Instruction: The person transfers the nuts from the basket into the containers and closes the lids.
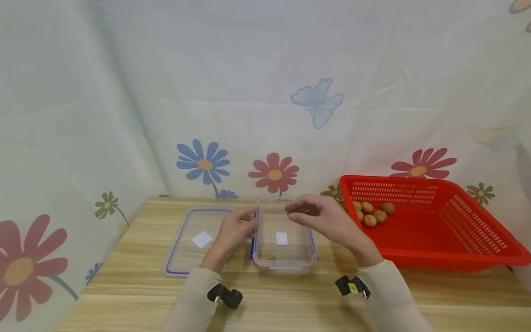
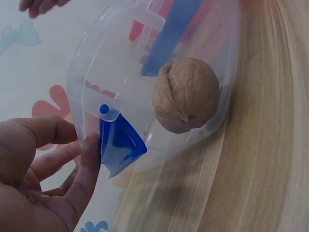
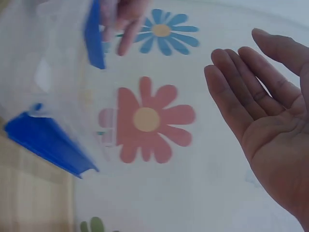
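Observation:
A clear plastic container [image 1: 307, 263] with blue side latches stands on the table, a white square in its bottom. One walnut [image 2: 187, 95] lies inside it, near the front left corner in the head view. My left hand [image 1: 237, 229] is at the container's left side; in the left wrist view its loosely bent fingertips touch the wall beside a hanging blue latch [image 2: 120, 145]. My right hand [image 1: 327, 219] hovers over the container's right rim, fingers extended and slightly bent. The right wrist view shows nothing in that palm.
A clear lid [image 1: 186, 251] with a blue seal lies flat left of the container. To the right, a red plastic basket [image 1: 419, 235] holds several walnuts [image 1: 379, 216] at its left end. A flower-printed cloth [image 1: 236, 110] hangs behind the wooden table [image 1: 282, 306].

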A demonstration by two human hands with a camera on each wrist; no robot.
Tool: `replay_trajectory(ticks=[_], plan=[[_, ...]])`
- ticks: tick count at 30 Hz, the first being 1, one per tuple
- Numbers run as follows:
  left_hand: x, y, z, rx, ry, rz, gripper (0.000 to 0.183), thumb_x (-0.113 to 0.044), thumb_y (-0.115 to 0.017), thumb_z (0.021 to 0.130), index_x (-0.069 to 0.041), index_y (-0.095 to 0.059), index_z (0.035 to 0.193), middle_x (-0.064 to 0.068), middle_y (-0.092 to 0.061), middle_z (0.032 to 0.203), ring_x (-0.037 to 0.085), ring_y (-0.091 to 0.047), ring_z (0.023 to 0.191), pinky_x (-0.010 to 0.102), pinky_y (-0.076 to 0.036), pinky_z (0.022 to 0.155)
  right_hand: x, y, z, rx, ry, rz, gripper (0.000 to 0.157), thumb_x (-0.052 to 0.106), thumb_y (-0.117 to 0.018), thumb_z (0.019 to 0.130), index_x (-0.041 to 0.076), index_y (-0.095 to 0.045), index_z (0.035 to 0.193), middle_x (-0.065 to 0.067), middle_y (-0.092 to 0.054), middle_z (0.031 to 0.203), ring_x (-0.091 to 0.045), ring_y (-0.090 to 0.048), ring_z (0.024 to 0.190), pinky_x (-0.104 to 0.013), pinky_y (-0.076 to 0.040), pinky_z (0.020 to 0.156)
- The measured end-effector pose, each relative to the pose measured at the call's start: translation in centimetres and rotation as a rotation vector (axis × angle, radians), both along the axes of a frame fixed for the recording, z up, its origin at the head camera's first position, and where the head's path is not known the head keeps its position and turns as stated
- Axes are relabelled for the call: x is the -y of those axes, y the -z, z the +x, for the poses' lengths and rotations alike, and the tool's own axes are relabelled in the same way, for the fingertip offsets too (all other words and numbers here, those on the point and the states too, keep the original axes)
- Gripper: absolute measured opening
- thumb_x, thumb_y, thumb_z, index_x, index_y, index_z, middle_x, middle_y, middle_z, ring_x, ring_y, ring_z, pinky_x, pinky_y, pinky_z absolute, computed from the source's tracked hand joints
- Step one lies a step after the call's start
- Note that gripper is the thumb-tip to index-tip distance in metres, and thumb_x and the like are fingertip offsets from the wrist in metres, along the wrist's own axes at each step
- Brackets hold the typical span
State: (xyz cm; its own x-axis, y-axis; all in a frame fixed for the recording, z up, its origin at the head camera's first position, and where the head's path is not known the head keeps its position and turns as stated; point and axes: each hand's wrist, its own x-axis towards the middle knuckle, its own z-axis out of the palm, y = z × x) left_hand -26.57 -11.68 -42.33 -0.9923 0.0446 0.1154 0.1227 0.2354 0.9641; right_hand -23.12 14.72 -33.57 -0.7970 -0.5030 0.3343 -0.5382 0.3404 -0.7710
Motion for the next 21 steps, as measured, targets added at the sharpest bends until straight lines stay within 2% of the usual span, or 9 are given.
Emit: replay_trajectory(ticks=[8,15,21], plan=[[0.1,0.1,-0.1,0.013,0.013,0.014,0.045,0.003,-0.068,0.094,0.005,-0.066,0.139,0.022,-0.073,0.107,0.022,-0.071,0.076,0.038,-0.067,0.073,-2.6,-1.9,0.7,-0.046,0.088,-0.148,0.027,0.008,-0.075,0.099,0.006,-0.075,0.126,-0.006,-0.076,0.120,-0.024,-0.074,0.105,-0.029,-0.062,0.094],[0.3,0.1,0.1,-0.003,0.001,-0.010,0.045,0.001,-0.069,0.094,0.004,-0.067,0.138,0.021,-0.073,0.108,0.023,-0.071,0.076,0.039,-0.067,0.073,-5.2,-3.3,0.8,-0.111,0.178,-0.106,0.027,0.011,-0.075,0.100,0.010,-0.075,0.128,-0.006,-0.077,0.120,-0.018,-0.074,0.105,-0.022,-0.060,0.094],[0.1,0.4,-0.2,-0.006,0.014,0.006,0.045,0.002,-0.068,0.094,0.005,-0.066,0.138,0.021,-0.074,0.107,0.023,-0.072,0.079,0.038,-0.068,0.074,-7.9,-4.7,0.8,-0.073,0.221,-0.080,0.029,0.016,-0.073,0.103,0.009,-0.073,0.131,-0.010,-0.076,0.123,-0.017,-0.071,0.110,-0.022,-0.059,0.094]])
